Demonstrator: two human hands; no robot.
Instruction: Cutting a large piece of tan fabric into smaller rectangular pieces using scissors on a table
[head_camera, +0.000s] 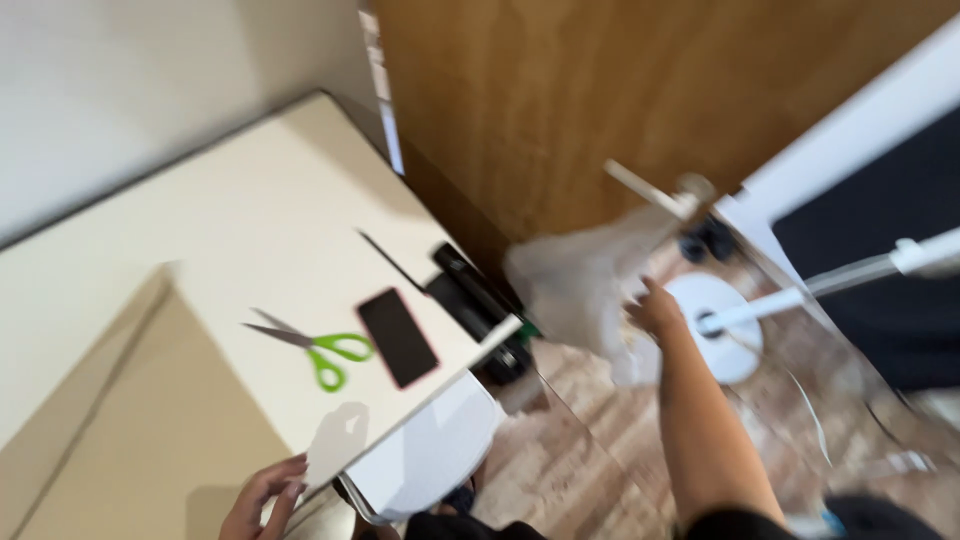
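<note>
My right hand (655, 312) is stretched out to the right over the floor and grips a crumpled translucent plastic bag (580, 285), which is blurred. My left hand (265, 497) rests at the near edge of the white table (250, 220), fingers on a small piece of white paper (335, 445). Green-handled scissors (315, 345) lie open on the table, with a dark phone in a pink case (398, 337) just to their right.
A large beige cardboard sheet (120, 420) covers the table's left part. A black device (480, 310) sits at the table's right edge. A white stand with a round base (725, 325) is on the wood-pattern floor. A brown wooden panel (560, 90) stands behind.
</note>
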